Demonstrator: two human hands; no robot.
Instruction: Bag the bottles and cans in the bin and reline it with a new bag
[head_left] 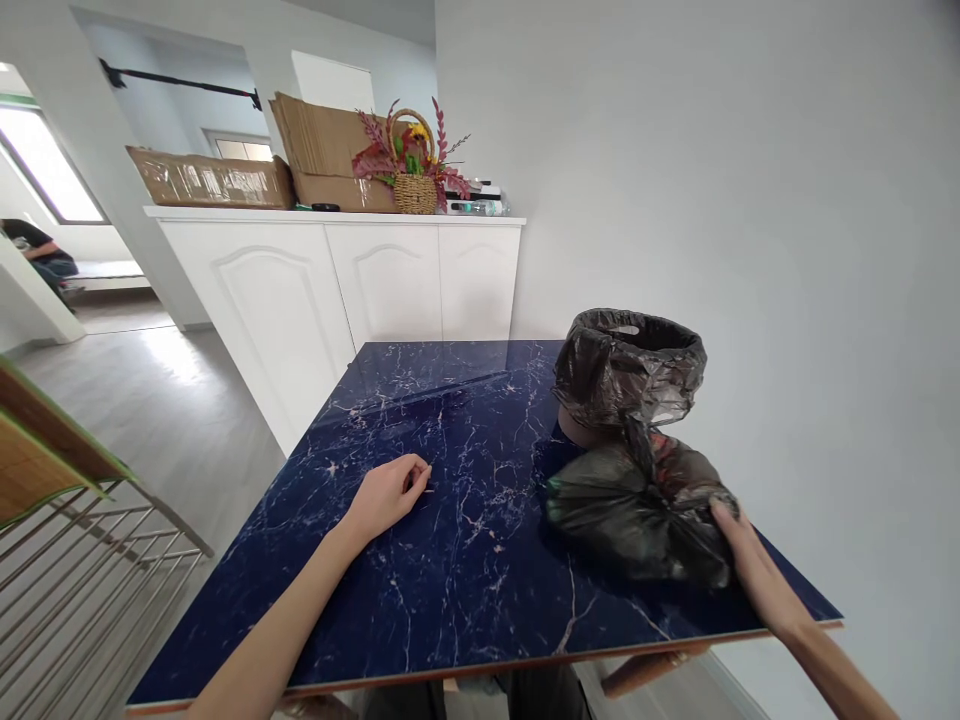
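Observation:
My left hand (388, 494) rests on the dark blue marbled table top (450, 580), fingers curled loosely inward, holding nothing that I can see. My right hand (742, 560) lies against the near right side of a filled, tied black rubbish bag (637, 510) that lies on the table; its fingers press into the plastic and are partly hidden behind the bag. Just behind that bag stands a small bin lined with another black bag (630, 370), its mouth open at the top.
A white wall runs along the table's right side. A white cabinet (337, 280) stands beyond the table with cardboard boxes (214, 180) and a flower basket (415, 165) on top. A metal rack (82, 560) is at the left. A person sits far back left (37, 250).

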